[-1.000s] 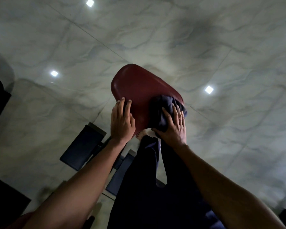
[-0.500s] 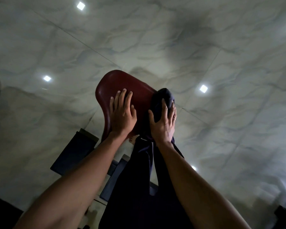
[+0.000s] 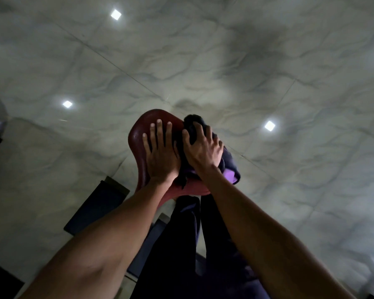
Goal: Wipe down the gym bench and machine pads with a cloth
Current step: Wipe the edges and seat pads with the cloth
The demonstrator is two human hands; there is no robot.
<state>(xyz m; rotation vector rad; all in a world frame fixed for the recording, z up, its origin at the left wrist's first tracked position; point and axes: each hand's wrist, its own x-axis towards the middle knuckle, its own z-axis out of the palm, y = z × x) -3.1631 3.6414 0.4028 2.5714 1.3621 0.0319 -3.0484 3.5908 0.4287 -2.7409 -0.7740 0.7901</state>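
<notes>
My left hand (image 3: 160, 154) lies flat on the dark red, rounded vinyl seat pad (image 3: 137, 137) in the middle of the frame, with its fingers (image 3: 159, 128) straight and slightly spread toward the far edge. Just to its right, my right hand (image 3: 203, 149) presses a bunched dark cloth with a purple patch (image 3: 230, 169) onto the same pad. Its fingers (image 3: 200, 130) are bent over the wad and the thumb is tucked against its left side. The cloth sits on the pad's upper right part and spills off the right edge.

I judge I am mid-wipe on this pad. To do it well, the left hand should brace the pad so it does not rock while the right hand does the work. The push should come from the palm, not only the fingertips, so that more cloth meets the vinyl. I would run overlapping strokes from the far rim toward me, then lift the left hand and cover the patch it hides. The loose tail could drag or slip, so I would gather it in.

At lower left a dark flat bench pad (image 3: 95, 203) waits, apparently unwiped. My dark trousers (image 3: 186, 223) show below, over pale marbled floor tiles (image 3: 268, 61).
</notes>
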